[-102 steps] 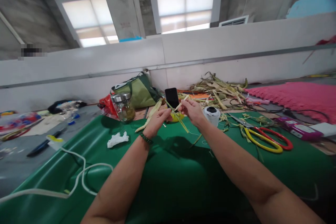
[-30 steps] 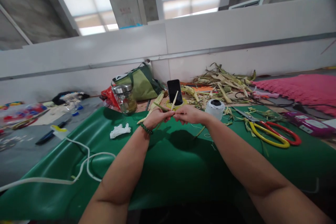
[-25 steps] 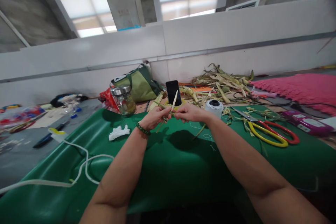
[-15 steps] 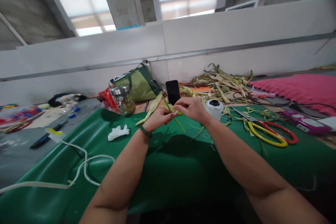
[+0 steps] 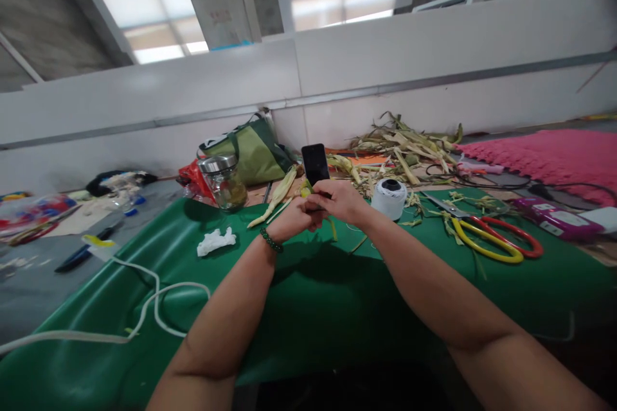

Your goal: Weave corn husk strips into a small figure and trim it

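Head: part-filled jar (image 5: 228, 189) near left hand (image 5: 295, 216)

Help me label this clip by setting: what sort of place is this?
Probably a craft workshop. A heap of dry plant husks, large scissors with red and yellow handles, and a spool of white thread share the work surface.

At six o'clock: smooth, glossy green sheet (image 5: 308, 314). At nine: clear glass jar (image 5: 231, 189), shiny metal lid (image 5: 218, 163). At two: rough, matt husks (image 5: 407, 167).
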`<state>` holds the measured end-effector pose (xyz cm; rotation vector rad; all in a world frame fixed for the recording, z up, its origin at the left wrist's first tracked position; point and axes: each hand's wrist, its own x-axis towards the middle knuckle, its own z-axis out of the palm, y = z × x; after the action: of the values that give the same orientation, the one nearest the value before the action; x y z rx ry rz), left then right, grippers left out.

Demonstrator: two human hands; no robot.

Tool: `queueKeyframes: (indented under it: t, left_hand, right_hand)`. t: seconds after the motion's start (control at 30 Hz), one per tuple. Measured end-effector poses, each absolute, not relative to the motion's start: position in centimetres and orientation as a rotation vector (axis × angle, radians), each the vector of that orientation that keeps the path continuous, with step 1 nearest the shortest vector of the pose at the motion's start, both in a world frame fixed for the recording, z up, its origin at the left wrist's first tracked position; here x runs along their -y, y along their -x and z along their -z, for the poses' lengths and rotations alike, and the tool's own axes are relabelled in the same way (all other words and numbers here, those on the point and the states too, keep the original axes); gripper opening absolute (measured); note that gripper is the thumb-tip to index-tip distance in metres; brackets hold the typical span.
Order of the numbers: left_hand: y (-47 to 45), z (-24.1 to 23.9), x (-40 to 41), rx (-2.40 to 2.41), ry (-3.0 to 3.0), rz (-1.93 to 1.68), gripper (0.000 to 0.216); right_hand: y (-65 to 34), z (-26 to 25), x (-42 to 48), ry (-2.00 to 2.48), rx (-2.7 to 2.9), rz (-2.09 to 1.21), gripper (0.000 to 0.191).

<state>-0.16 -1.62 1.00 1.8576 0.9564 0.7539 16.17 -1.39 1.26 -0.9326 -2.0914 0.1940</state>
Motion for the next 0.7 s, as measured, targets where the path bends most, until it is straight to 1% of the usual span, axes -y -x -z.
queueKeyframes:
  t: [0.07,0.13,0.17,0.23,0.3,0.33,0.37,0.4,0.47,0.53,0.57,0.7]
  left_hand:
    - [1.2,-1.7,1.2,-0.97,-1.847,-0.773,0.019]
    - [2.1,-2.4,0.9,-0.968,-1.822,-0.815,0.024]
    - [2.4,-2.6,0.8,-0.984,-1.819,-0.906,0.028]
    - [2.8,-3.0,0.6,-1.076,-1.822,-1.273,0.031]
    - [3.0,-3.1,0.4,-1.203,-1.758,-1.775,0.028]
    - [3.1,-3.0,0.4,-1.239,-1.689,-1.967,0.029]
    - [3.1,-3.0,0.3,-1.246,-1.61,-2.067,0.035]
    - [3.0,-2.9,0.2,-1.228,-1.543,-2.056,0.042]
    - [2.7,-2.6,0.2,-1.156,-1.47,-1.818,0.052]
    - [2.1,-2.3,0.3,-1.052,-1.464,-1.537,0.05]
    - [1.8,-2.2,0.4,-0.991,-1.467,-1.459,0.047]
    - [1.1,-2.0,1.1,-0.818,-1.469,-1.328,0.053]
  right_hand:
    - [-16.8,-1.3,0.8,0.878,2.174,-0.253,0.022]
    - [-17.6,-1.2,0.4,0.866,2.255,-0.351,0.028]
    - [-17.9,-1.2,0.2,0.873,2.262,-0.394,0.031]
    - [-18.3,-1.2,-0.1,0.902,2.193,-0.429,0.035]
    - [-18.4,-1.1,-0.1,0.955,2.055,-0.397,0.034]
    - [-18.3,-1.1,-0.1,0.992,1.98,-0.366,0.033]
    - [-18.2,-1.0,-0.1,1.032,1.9,-0.327,0.032]
    - [-18.0,-1.0,0.0,1.069,1.826,-0.282,0.032]
    - [-17.4,-0.7,0.3,1.11,1.719,-0.17,0.031]
    - [-16.8,-0.4,0.6,1.122,1.711,-0.067,0.03]
    - [-16.5,-0.3,0.8,1.128,1.744,-0.023,0.03]
    - [-15.8,-0.1,1.4,1.184,1.911,0.105,0.029]
